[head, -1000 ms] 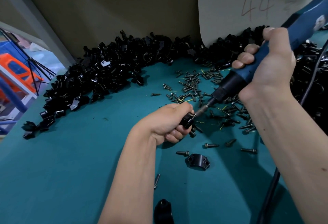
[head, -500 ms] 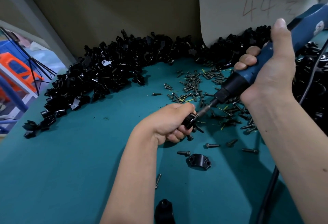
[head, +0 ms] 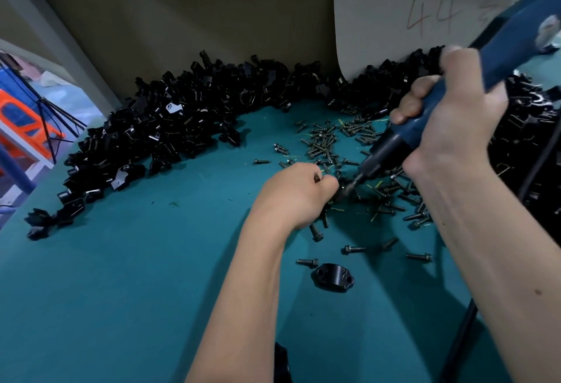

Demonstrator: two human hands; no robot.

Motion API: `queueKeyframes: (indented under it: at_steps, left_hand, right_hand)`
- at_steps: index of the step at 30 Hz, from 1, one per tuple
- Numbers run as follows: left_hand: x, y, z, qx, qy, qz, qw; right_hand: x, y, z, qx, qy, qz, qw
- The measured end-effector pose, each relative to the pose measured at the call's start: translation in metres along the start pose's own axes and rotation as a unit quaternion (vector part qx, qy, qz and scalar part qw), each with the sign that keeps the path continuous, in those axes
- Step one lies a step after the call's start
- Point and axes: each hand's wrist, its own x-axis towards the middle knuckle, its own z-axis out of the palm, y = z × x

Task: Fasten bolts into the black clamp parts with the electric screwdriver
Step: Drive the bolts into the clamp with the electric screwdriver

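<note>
Behind clamp heap, card "44"

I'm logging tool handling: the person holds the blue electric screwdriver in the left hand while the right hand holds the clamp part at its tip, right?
Not quite: the hands are swapped. In the head view the right hand grips the blue electric screwdriver, while the left hand holds the clamp part at its tip.

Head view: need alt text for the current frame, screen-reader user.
A person's right hand grips a blue electric screwdriver, its bit angled down at a small black clamp part held in the left hand. Loose bolts and a heap of black clamp parts cover the teal table.
</note>
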Motion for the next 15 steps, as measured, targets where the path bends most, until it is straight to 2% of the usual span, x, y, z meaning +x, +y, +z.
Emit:
queueKeyframes:
  at_steps: [2, 3, 7, 10, 13, 15]
  left_hand:
    - [0.002, -0.003, 0.001, 0.03, 0.009, 0.007, 0.999]
    - [0.002, -0.006, 0.0, 0.004, 0.012, 0.009, 1.0]
    - [-0.003, -0.019, -0.012, -0.217, -0.009, -0.034, 0.975]
    - [-0.007, -0.021, -0.015, -0.225, -0.057, -0.049, 0.972]
    - [-0.01, -0.017, -0.015, -0.212, -0.09, -0.052, 0.972]
    - [-0.009, -0.013, -0.014, -0.19, -0.077, -0.034, 0.978]
  right_hand:
    - [-0.004, 0.004, 0.003, -0.021, -0.019, -0.014, 0.999]
    - [-0.006, 0.004, 0.004, -0.019, -0.023, -0.019, 0.999]
    - [-0.002, 0.001, 0.005, 0.05, -0.005, 0.014, 0.999]
    - [-0.001, 0.003, -0.001, 0.083, 0.016, 0.058, 0.995]
    - [0.001, 0.003, -0.005, 0.085, 0.019, 0.062, 0.994]
    - [0.002, 0.001, -0.004, 0.079, 0.011, 0.051, 0.996]
